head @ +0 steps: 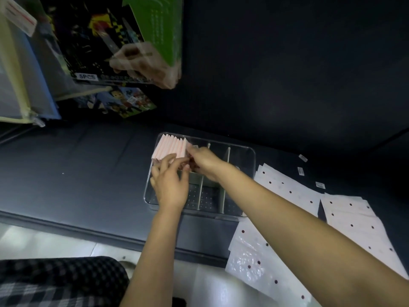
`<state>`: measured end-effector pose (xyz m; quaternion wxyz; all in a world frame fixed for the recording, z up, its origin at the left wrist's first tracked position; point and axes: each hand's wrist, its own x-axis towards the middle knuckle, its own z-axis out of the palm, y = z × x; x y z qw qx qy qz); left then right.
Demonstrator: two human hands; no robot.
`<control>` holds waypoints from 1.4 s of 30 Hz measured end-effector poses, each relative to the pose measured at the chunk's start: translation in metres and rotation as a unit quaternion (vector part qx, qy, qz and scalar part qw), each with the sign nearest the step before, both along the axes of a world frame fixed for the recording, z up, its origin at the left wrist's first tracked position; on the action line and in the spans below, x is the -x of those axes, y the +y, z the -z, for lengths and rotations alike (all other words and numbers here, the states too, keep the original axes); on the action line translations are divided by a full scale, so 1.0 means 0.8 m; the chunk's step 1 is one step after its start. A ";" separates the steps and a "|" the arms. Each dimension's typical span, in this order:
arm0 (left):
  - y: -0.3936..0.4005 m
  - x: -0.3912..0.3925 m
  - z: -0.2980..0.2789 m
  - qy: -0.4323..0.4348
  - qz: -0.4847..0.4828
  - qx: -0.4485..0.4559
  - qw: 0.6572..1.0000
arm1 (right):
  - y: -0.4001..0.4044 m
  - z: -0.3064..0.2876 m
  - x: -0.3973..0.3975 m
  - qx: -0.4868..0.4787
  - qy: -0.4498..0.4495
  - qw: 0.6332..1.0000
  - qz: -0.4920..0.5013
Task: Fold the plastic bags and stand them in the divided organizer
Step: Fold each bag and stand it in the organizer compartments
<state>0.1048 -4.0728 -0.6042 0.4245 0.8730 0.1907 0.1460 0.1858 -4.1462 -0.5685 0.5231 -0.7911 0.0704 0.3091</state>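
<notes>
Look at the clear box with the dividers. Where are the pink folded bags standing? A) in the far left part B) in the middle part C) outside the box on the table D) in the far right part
A: the pink folded bags stand packed in a row in the left end section of the clear organizer, where the left hand and right hand are working; the other sections look empty.

One clear divided organizer [247, 151] with two upright dividers [225, 180]. One row of pink folded bags [170, 147], roughly eight, at its ten o'clock corner. Three small labels [302, 157] at two o'clock. Two hands [170, 187].
</notes>
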 end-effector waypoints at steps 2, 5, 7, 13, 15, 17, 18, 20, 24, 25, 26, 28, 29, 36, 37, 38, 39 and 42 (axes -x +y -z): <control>-0.006 0.003 -0.001 0.026 0.010 -0.022 0.999 | -0.020 -0.008 0.011 0.005 -0.063 0.998 -0.004; -0.025 0.012 -0.013 -0.002 0.000 -0.033 0.999 | -0.081 -0.017 0.046 0.019 -0.200 0.980 -0.007; -0.048 0.022 -0.024 -0.073 0.027 -0.060 0.995 | -0.139 -0.015 0.087 0.052 -0.279 0.959 -0.015; -0.151 0.085 -0.012 -0.046 0.380 -0.108 0.917 | -0.313 0.047 0.243 0.281 -0.257 0.912 -0.151; -0.173 0.115 0.020 0.054 0.484 -0.157 0.859 | -0.351 0.063 0.287 0.348 -0.225 0.881 -0.228; -0.177 0.144 0.052 0.136 0.558 -0.227 0.786 | -0.374 0.072 0.316 0.382 -0.226 0.846 -0.296; -0.175 0.155 0.064 0.148 0.576 -0.264 0.759 | -0.381 0.075 0.323 0.396 -0.250 0.822 -0.325; -0.170 0.170 0.076 0.128 0.580 -0.307 0.744 | -0.388 0.076 0.326 0.422 -0.317 0.778 -0.340; -0.172 0.163 0.065 0.111 0.545 -0.278 0.783 | -0.406 0.073 0.318 0.312 -0.353 0.823 -0.316; -0.175 0.158 0.059 0.121 0.539 -0.251 0.794 | -0.410 0.071 0.314 0.277 -0.314 0.855 -0.305; -0.179 0.154 0.051 0.146 0.536 -0.222 0.802 | -0.416 0.070 0.309 0.255 -0.259 0.881 -0.304; -0.185 0.145 0.032 0.224 0.522 -0.149 0.809 | -0.427 0.059 0.293 0.216 -0.148 0.920 -0.291; -0.189 0.139 0.022 0.258 0.509 -0.093 0.816 | -0.429 0.049 0.281 0.189 -0.103 0.937 -0.276; -0.213 0.108 -0.049 0.231 0.418 0.094 0.874 | -0.459 -0.015 0.192 0.013 0.004 0.990 -0.138; -0.218 0.105 -0.054 0.182 0.378 0.073 0.905 | -0.463 -0.014 0.182 0.017 -0.017 0.994 -0.105; -0.223 0.105 -0.058 0.118 0.331 0.036 0.936 | -0.466 -0.011 0.171 0.027 -0.044 0.996 -0.071; -0.227 0.106 -0.062 0.043 0.284 -0.016 0.958 | -0.468 -0.005 0.160 0.042 -0.074 0.996 -0.040; -0.240 0.116 -0.054 -0.126 0.258 -0.157 0.945 | -0.468 0.019 0.130 0.083 -0.139 0.986 0.033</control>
